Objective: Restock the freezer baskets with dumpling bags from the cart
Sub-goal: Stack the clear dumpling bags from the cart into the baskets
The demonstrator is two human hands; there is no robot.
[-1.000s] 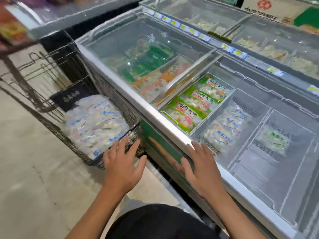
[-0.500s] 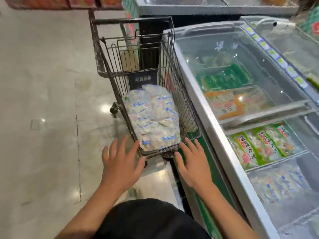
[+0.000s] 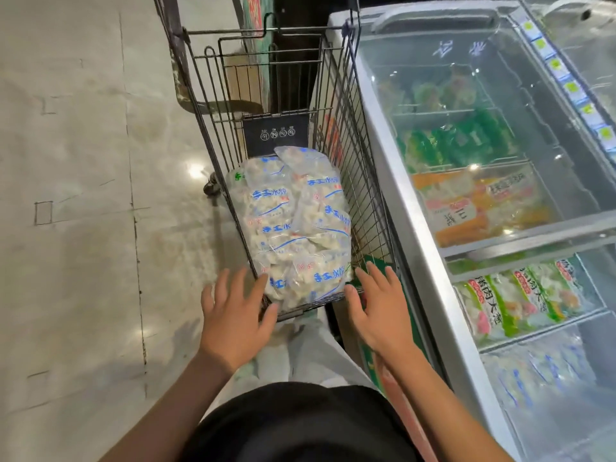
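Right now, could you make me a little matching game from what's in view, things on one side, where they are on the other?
Things:
1. dumpling bags
2. left hand
3. green-labelled packs
4. orange packs

Places:
A. under the closed glass lid
B. piled in the wire cart
C. in the open freezer basket
D. at the cart's near left corner

Pairs: 1-B, 2-D, 3-C, 4-A

The view has swung off the freezer (image 3: 416,228) and onto the cart (image 3: 353,161). The right hand (image 3: 380,311) has left the freezer's edge and now reaches, fingers spread, at the cart's near rim, level with the left hand (image 3: 233,318), the dumpling bags (image 3: 293,228) lying between them.
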